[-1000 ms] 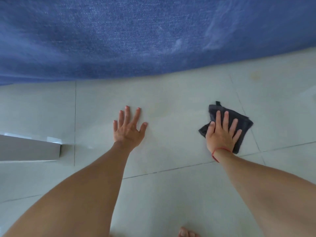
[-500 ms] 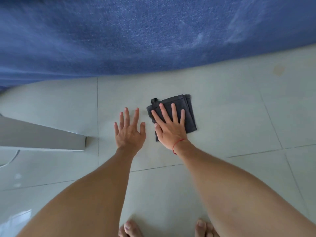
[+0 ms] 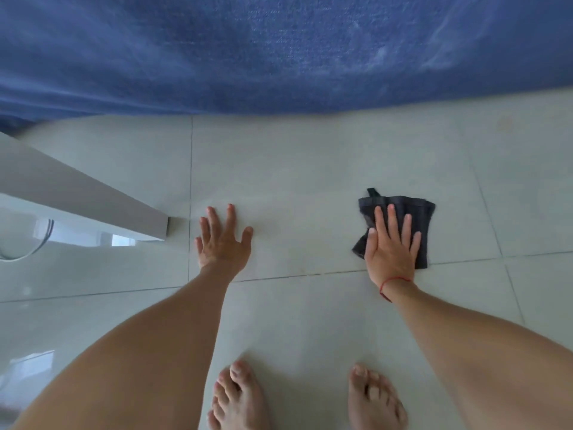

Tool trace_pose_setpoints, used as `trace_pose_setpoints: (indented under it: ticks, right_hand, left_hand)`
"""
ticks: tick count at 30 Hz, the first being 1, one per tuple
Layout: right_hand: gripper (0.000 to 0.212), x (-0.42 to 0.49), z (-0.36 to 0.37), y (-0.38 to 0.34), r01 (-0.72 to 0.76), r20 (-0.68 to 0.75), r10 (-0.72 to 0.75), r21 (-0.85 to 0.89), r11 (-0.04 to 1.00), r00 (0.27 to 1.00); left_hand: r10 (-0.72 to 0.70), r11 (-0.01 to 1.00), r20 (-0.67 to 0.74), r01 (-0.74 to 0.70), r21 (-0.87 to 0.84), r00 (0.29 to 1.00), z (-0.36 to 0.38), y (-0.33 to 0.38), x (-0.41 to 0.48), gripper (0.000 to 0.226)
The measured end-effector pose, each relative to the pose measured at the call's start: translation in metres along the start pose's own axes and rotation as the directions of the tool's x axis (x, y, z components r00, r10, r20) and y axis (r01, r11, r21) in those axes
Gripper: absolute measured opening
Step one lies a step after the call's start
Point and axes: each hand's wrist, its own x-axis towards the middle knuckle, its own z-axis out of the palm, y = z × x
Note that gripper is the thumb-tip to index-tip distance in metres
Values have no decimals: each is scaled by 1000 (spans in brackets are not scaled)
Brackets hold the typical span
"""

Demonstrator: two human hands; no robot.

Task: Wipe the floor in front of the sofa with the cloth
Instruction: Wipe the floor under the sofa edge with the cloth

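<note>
1. Two bare feet, the left foot (image 3: 237, 398) and the right foot (image 3: 376, 401), stand at the bottom edge of the view on the pale tiled floor (image 3: 310, 321).
2. Two bare forearms reach forward from either side across the tiles.
3. The left hand (image 3: 223, 240) lies flat on the floor, palm down and fingers spread, gripping nothing.
4. The right hand (image 3: 390, 246) is also flat and spread, pressing down on the dark grey cloth (image 3: 423, 218); a thin red string (image 3: 392, 282) circles its wrist.
5. The cloth lies folded on the tile, well apart from the left hand, its near edge just beyond a grout line, a small loop at its far left corner.
6. A white furniture panel (image 3: 77, 197) angles in from the left, ending just beside the left hand.
7. The blue sofa (image 3: 279, 51) fills the far part of the view, beyond a bare strip of floor.
</note>
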Motion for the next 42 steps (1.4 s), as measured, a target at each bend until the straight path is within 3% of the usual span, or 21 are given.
trace_pose_setpoints:
  ticks: [3,8,11,16,18,22,24,28,30,34,37,40,42]
  right_hand:
    - [59,0,9,-27,-21,-42,22,22,1000,999]
    - [58,-54,39,-103,297,-19,-297,-28,955,955]
    - [54,-88,54,-147,338,19,-337,-5,941,941]
    - [50,-60,52,-114,506,47,-504,-66,860,863]
    - [51,-42,44,-102,466,27,-466,-72,882,885]
    - [52,4,23,-79,172,-22,-173,-25,985,985]
    - [51,17,15,-71,73,-37,-72,21,997,997]
    - [52,11,22,-100,7,-97,1,86,996,995]
    - [52,-1,29,-130,29,-85,-20,104,994,996]
    - [52,-27,39,-178,274,70,-284,126,953,956]
    - [51,-25,29,-176,232,61,-267,333,914,962]
    - [52,-10,7,-153,130,-199,-43,451,883,979]
    - [56,1,-5,-138,-55,-207,159,431,901,965]
  left_hand:
    - [-1,1000,-8,1,-11,1000,3,1,0,66]
    - [-7,1000,-19,7,1,1000,5,-2,0,65]
    - [2,1000,5,-2,30,1000,1,0,0,65]
    - [2,1000,-13,-2,28,1000,2,-3,0,66]
    - [8,1000,-3,-8,20,1000,1,-4,0,67]
    - [11,1000,4,-11,12,1000,-1,-4,-1,67]
    - [6,1000,2,-6,11,1000,0,-3,-1,67]
    - [-4,1000,-2,4,19,1000,2,-3,-1,66]
    - [-4,1000,-3,4,19,1000,2,-3,-1,66]
    - [4,999,14,-4,39,1000,-2,-3,0,66]
    - [-1,999,-41,3,33,999,-7,-2,-2,62]
    - [-32,996,-270,8,-91,962,-19,12,-3,57]
    - [-65,980,-336,-3,-198,939,-28,28,4,56]
